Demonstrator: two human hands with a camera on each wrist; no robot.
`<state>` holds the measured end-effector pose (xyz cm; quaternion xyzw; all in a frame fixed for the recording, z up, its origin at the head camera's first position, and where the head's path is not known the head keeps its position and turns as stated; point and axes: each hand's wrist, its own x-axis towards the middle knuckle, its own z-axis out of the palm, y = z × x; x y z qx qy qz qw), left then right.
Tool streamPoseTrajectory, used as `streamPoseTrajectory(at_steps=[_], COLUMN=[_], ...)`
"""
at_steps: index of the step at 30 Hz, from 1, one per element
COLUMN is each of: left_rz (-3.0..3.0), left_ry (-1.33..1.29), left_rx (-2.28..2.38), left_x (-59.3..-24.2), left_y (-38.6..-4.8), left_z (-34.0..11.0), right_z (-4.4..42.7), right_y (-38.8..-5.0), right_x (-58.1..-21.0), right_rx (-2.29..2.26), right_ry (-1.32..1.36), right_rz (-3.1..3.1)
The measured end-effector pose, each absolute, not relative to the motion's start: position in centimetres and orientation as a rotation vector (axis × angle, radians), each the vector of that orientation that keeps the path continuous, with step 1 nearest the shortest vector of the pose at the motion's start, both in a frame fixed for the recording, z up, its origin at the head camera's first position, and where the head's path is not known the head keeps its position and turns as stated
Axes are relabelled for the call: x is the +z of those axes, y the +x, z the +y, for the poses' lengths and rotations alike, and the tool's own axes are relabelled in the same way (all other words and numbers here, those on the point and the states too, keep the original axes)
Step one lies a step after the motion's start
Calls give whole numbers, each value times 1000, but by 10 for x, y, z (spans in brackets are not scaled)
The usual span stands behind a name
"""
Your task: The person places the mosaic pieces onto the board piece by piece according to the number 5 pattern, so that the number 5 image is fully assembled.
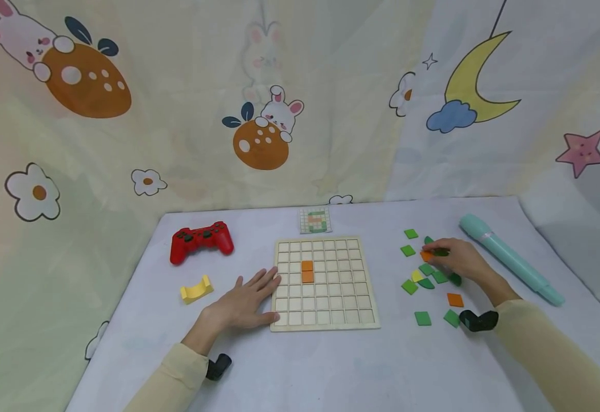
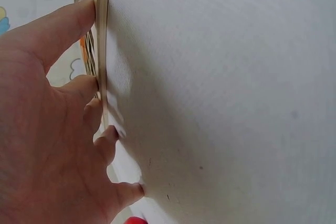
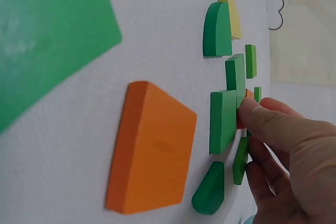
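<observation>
My left hand lies with fingers spread along the left edge of the pale wooden grid board. In the left wrist view, thumb and fingertips touch the board's side. Two orange square tiles sit one above the other in the board's grid. To the right, my right hand pinches an orange tile between thumb and fingers; the right wrist view shows only slivers of it. Around that hand lie several green tiles, a yellow tile and another orange tile.
A small pattern card is behind the board. On the left are a red game controller and a yellow curved block. A mint-green microphone-shaped stick lies beyond the right hand. A printed cloth backdrop rises behind the table.
</observation>
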<state>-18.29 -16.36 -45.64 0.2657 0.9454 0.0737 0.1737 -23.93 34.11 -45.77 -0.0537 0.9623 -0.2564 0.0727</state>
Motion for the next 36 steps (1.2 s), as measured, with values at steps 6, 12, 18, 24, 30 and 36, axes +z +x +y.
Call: streamPoseTrajectory(at_steps=[6,12,18,24,30,36], left_rz=[2672,2661,2668,2667,2666,2679], left_ry=[771,776,776,776,748,723], left_rx=[204,211,211,207,203,203], left_x=[-456,-455,-454,-454,-453,-457], left_y=[-184,-185,-186,-187,-186,-184], left_z=[-161,-159,-157,-157,-159,-161], right_z=[339,341,343,339,306,249], right_y=[-238,-234,-231,-234,-242,-251], right_x=[-456,-457,-459,-459,-448,-445], right_rx=[-718,-720,-739,-766,-810,-827], right_ry=[-126,-146,-158,-174,-258,-513], right_rz=[2915,2920,2932,2942,2910,2930])
